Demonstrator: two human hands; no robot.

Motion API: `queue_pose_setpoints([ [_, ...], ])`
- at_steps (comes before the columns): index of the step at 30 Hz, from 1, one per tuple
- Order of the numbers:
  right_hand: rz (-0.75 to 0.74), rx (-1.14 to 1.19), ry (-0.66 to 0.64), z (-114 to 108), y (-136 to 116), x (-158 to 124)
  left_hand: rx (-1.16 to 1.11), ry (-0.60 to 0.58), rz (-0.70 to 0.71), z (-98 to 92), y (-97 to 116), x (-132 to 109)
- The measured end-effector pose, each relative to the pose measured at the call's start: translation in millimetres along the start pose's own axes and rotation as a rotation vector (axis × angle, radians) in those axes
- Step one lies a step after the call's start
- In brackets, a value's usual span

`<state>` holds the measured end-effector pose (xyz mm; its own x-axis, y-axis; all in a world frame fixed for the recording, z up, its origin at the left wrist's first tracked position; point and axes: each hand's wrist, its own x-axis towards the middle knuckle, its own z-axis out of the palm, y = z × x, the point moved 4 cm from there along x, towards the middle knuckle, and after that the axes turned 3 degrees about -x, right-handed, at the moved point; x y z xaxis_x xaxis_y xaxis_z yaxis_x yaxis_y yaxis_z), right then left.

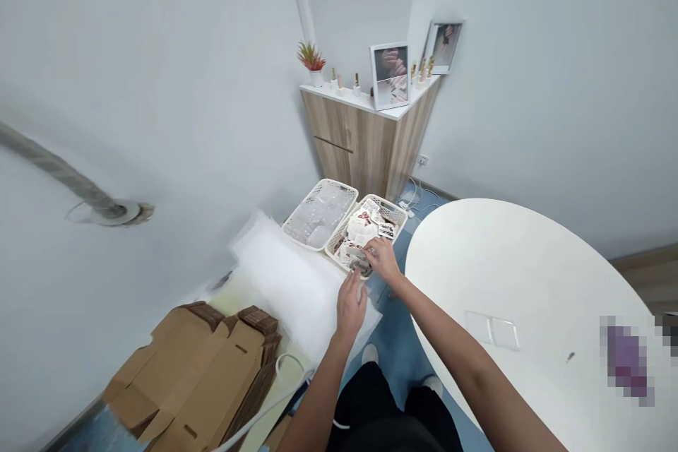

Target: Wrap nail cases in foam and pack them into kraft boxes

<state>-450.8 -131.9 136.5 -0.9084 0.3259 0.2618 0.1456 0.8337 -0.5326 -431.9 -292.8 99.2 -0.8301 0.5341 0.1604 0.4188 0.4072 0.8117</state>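
Observation:
My right hand (pixel 382 259) reaches into the near end of a white plastic basket (pixel 398 215) holding small printed cards (pixel 362 229). Its fingers are bent together among the cards; what they pinch is too small to make out. Close by, my left hand (pixel 350 304) is at the basket's near edge, fingers stretched out and thumb apart, with nothing visible in it. A dark grey packet or card (pixel 361 267) lies between the two hands. Against this basket stands a second white basket (pixel 347 191) with clear plastic cases (pixel 321 208) inside.
White foam sheets (pixel 286 289) and stacked flat cardboard boxes (pixel 212 367) lie on the left. A round white table (pixel 503 254) at right bears a clear plastic case (pixel 492 330). Behind the baskets is a wooden cabinet (pixel 365 138) with picture frames (pixel 390 75). Cables (pixel 416 198) lie on the floor.

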Motion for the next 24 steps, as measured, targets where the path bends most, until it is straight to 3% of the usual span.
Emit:
queue_pose_setpoints([
  [3,-0.171,-0.043,0.108,-48.4,14.4,-41.1,-0.540,0.072,-0.326,8.5,13.8,11.3],
  [5,-0.260,-0.136,0.116,-74.9,26.3,-73.5,-0.831,0.006,-0.496,29.1,31.6,15.7],
  [8,-0.293,-0.266,0.098,-103.5,49.3,-123.6,-1.010,-0.152,-0.596,71.0,63.6,14.2],
  [12,-0.169,-0.307,0.099,-130.2,87.9,-189.5,-0.981,-0.278,-0.625,132.7,89.2,-6.8],
  [16,0.098,-0.252,0.152,-154.5,136.5,-253.6,-0.862,-0.343,-0.640,186.6,90.6,-39.0],
  [20,0.389,-0.172,0.225,-170.8,187.2,-311.7,-0.736,-0.355,-0.632,226.8,84.3,-68.7],
  [24,0.628,-0.096,0.270,-171.1,226.9,-353.2,-0.637,-0.311,-0.615,256.4,82.8,-87.9],
])
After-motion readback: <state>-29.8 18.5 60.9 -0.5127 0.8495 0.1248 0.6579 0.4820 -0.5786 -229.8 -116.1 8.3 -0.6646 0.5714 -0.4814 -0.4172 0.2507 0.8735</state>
